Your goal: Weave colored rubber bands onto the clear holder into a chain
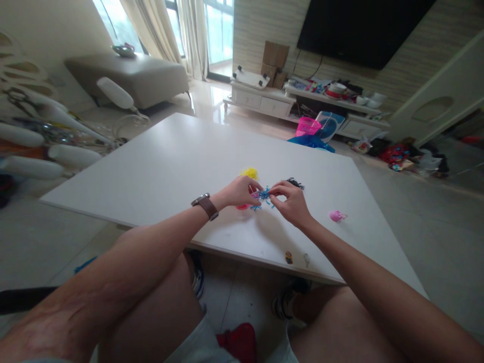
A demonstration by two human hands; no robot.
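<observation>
White table (pixel 151 161) (yellow bundle (pixel 250 174) atop)

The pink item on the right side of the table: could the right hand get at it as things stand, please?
Probably yes: the pink item sits just beyond the right hand with only bare tabletop between, though its fingers are busy with blue strands.

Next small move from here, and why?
I'd ease the right hand slightly outward, keeping the left hand steady. Its fingertips appear to pinch the edge of the blue strands between the hands, and the left fingers are right beside them. A gentle pull would probably show whether a piece separates; the image is too blurred to tell now.
</observation>
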